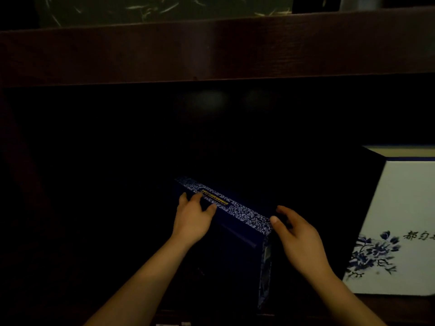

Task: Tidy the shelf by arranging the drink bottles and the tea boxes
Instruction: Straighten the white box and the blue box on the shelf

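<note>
We are working in a dark shelf bay under a wooden shelf board (211, 50), and we are handling the blue tea box (235, 255). It is standing on edge in the middle of the bay, turned at an angle, with its patterned strip (242, 214) facing up. A white box (400, 231) with blue flowers is sitting near it on the right, apart from it.

Our left hand (193, 220) is gripping the top edge, with the fingers curled over the strip and the thumb on the near side. Our right hand (299, 238) is meeting the near top corner with the thumb tip. Its fingers are reaching loosely past the corner, and we cannot tell whether they are closing on the box or only steadying it.

We are judging the box to be stiff card, light for its size, and smooth enough to slide in a loose hold. Standing on a narrow edge, it is looking likely to tip. We are thinking the safest hold is one hand at each end of the top edge, gripping the firm corners and not the broad face, which may dent.
</note>
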